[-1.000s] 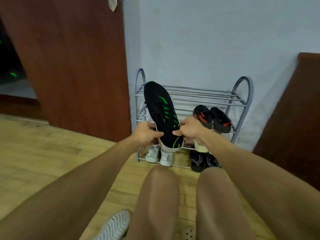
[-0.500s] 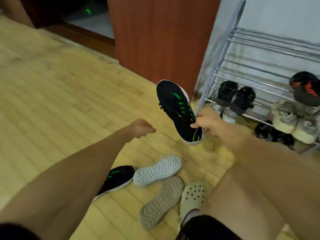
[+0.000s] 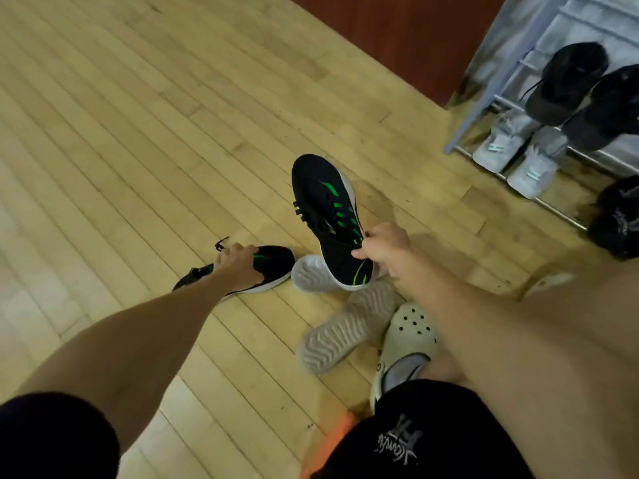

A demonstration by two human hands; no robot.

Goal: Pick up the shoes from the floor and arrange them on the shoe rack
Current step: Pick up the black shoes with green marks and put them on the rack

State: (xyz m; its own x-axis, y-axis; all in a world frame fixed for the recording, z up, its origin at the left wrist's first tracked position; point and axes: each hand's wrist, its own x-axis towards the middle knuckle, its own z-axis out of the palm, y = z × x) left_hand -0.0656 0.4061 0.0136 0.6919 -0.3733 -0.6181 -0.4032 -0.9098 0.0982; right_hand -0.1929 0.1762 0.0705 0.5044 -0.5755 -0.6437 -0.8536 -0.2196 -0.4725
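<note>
Task is part-done. The shoe rack (image 3: 460,133), top right of view, already carries some pairs: a black pair (image 3: 567,81) on an upper shelf and a grey-white pair (image 3: 498,143) on the btm shelf just below. There's also a dark shoe (image 3: 615,219) at the right edge, too blurred to say which shelf it's on.

In hand: the right grip (image 3: 383,250) is closed on the heel end of a black-green sneaker (image 3: 325,202), pinched btw thumb & fingers. The sneaker is in the air, toe pointing away, over the floor pile & well apart from the rack. The left grip (image 3: 238,267) is curled over the collar of its mate (image 3: 276,264). The mate lies sole-down on the wood floor (image 3: 138,133), not yet lifted as far as I can tell.

Left to do, my read:
- Lift the mate, take both sneakers to the rack & set them side by side on a free shelf.
- Then 2 more shoes, both sole-up on the floor: a white-soled shoe (image 3: 307,278), partly behind the held sneaker, & a grey-soled shoe (image 3: 345,333) just beside it.

The cream clog (image 3: 408,330) looks worn on the person's foot, so prob. not part of the job.

Approx half done: 2 pairs on the rack for sure, 2 pairs to go.
</note>
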